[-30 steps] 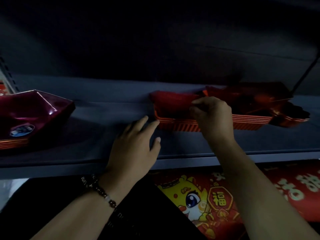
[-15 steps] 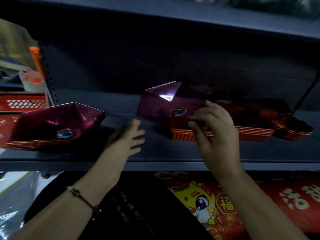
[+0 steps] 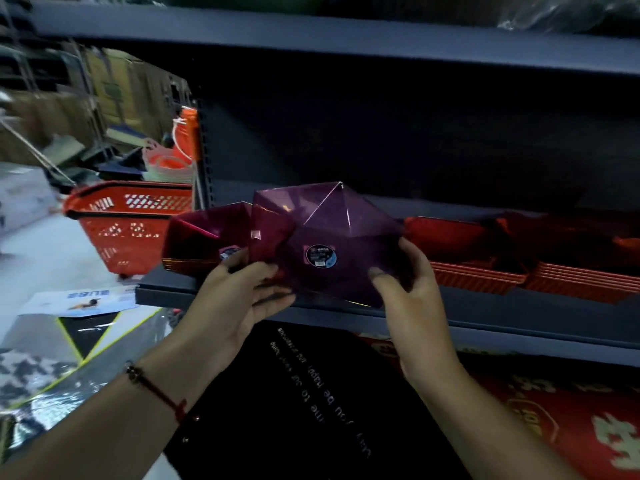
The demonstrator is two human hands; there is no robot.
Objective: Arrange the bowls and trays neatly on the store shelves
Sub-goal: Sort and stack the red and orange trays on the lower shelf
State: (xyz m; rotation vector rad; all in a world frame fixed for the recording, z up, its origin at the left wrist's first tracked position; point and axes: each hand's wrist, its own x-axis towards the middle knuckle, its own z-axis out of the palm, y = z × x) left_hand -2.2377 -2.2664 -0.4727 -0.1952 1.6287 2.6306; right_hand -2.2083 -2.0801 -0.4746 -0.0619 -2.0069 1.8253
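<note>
While both hands grip one translucent purple bowl (image 3: 332, 244) above the shelf edge (image 3: 485, 323), arrangement appears part done. Left hand (image 3: 239, 299) pinches its left rim; right hand (image 3: 412, 285) curls round its right side. A stack of similar bowls (image 3: 201, 237) sits just left; red trays (image 3: 519, 271) lie unevenly to the right, seemingly unsorted. Bowl is tilted, inside facing the person; no clear long axis.

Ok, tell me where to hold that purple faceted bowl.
Take the purple bowl by two opposite rim edges, one from each side, as the left hand and right hand do now. Its walls are wide, sloped and glossy, so a one-sided grip would likely slip; the thin edges let thumbs pinch.
</note>
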